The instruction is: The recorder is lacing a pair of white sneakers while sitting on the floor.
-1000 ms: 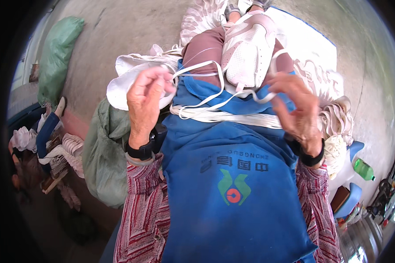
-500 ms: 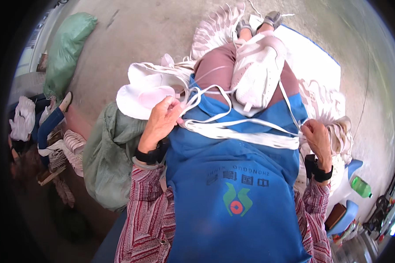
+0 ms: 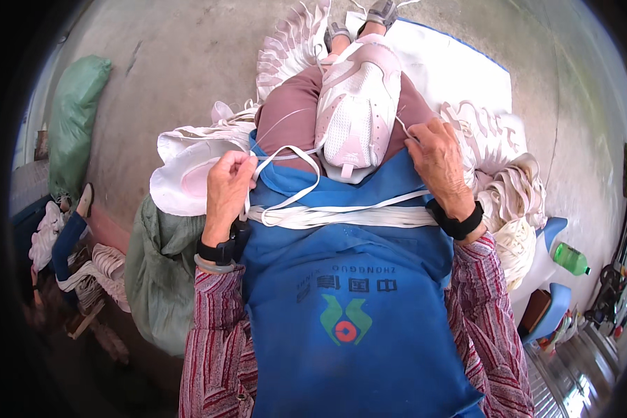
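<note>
A white and pale pink shoe upper [image 3: 359, 104] lies on my thighs, its tongue tab toward me. Over the lap of the blue apron [image 3: 327, 313] stretches a bundle of white shoelaces [image 3: 348, 217]. My left hand [image 3: 228, 187], closed in a pinch, grips a loose white shoelace [image 3: 313, 164] that loops toward the upper. To the right of the upper, my right hand [image 3: 439, 164] has its fingers curled around a thin lace running from the upper's side. Its fingertips are partly hidden.
White uppers [image 3: 188, 174] lie by my left hand. Stacked uppers [image 3: 289, 49] stand beyond my left leg, others [image 3: 488, 136] on the right. A green sack [image 3: 80, 125], a grey-green sack [image 3: 164, 279], a green bottle [image 3: 571, 258] and a seated person's leg [image 3: 66, 244] surround me.
My right hand has moved forward and inward, from the lap's right side to near the upper. My left hand still holds its lace. The whole view has shifted slightly.
</note>
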{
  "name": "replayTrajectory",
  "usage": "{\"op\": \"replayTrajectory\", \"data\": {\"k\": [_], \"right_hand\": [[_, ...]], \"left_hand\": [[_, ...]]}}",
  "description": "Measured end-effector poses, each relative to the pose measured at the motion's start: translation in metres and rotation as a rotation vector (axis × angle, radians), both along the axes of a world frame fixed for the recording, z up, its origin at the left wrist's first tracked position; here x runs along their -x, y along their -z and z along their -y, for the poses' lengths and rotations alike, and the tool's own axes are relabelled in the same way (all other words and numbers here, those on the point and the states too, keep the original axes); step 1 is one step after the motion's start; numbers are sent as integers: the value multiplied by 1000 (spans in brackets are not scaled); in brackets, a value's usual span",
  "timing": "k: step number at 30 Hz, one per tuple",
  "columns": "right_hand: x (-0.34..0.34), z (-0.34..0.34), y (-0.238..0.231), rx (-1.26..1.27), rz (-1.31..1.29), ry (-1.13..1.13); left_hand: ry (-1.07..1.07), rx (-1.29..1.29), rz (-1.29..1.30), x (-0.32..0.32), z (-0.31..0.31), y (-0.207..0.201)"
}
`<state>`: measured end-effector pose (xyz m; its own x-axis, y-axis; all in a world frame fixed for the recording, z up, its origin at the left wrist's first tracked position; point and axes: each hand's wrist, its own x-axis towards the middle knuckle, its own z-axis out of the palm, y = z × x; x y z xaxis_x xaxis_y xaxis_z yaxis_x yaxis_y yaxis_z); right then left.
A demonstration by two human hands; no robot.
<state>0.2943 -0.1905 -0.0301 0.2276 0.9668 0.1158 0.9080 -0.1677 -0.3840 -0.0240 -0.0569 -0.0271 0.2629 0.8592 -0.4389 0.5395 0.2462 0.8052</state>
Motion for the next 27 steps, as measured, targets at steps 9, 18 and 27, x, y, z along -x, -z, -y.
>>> {"op": "replayTrajectory", "data": {"k": [9, 18, 27], "right_hand": [[9, -22, -22, 26, -486, 215], [47, -30, 1, 220, -266, 138], [45, -26, 10, 197, -232, 175]], "left_hand": [[-110, 16, 435, -24, -1, -45], [280, -358, 174, -91, -2, -18], [773, -453, -293, -114, -17, -5]]}}
